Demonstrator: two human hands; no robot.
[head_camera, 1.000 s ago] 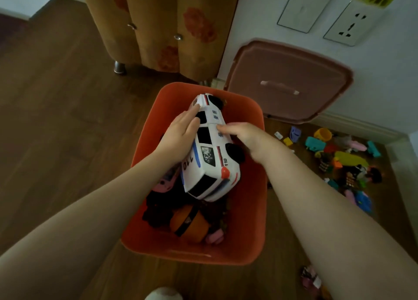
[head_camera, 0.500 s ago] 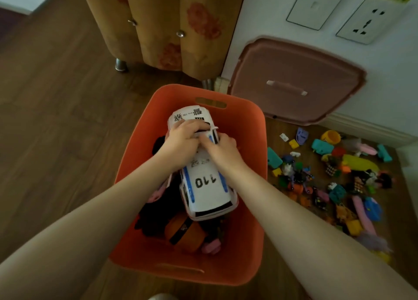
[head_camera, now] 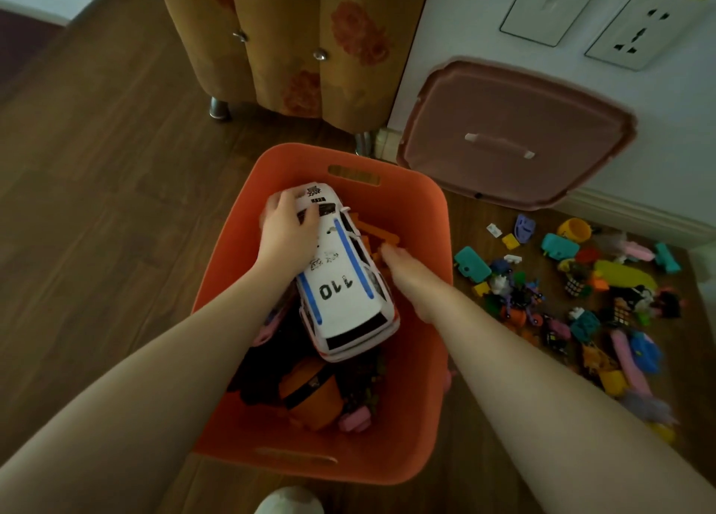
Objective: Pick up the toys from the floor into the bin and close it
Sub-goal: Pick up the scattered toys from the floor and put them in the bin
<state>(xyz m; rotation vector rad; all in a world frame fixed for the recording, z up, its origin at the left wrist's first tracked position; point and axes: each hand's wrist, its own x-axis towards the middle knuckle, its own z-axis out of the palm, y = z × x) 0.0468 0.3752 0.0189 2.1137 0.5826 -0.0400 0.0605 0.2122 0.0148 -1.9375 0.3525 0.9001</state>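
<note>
An orange bin (head_camera: 422,219) stands on the wooden floor, part full of toys. A white toy police car (head_camera: 345,281) marked 110 lies roof-up on top of them. My left hand (head_camera: 288,234) grips the car's far end, fingers curled over its roof. My right hand (head_camera: 410,277) is inside the bin just right of the car, fingers straight and pointing down; whether it touches the car I cannot tell. The bin's pink lid (head_camera: 511,133) leans against the wall behind. Several small toys (head_camera: 581,296) lie scattered on the floor to the right.
A fabric-covered cabinet (head_camera: 306,40) on metal legs stands behind the bin. The white wall at right carries a switch plate (head_camera: 550,5) and a socket (head_camera: 639,36). A white sock toe (head_camera: 288,502) shows at the bottom edge.
The car has turned roof-up and settled lower in the bin. My right hand has come off its roof and moved to its right side; my left hand stays on the far end.
</note>
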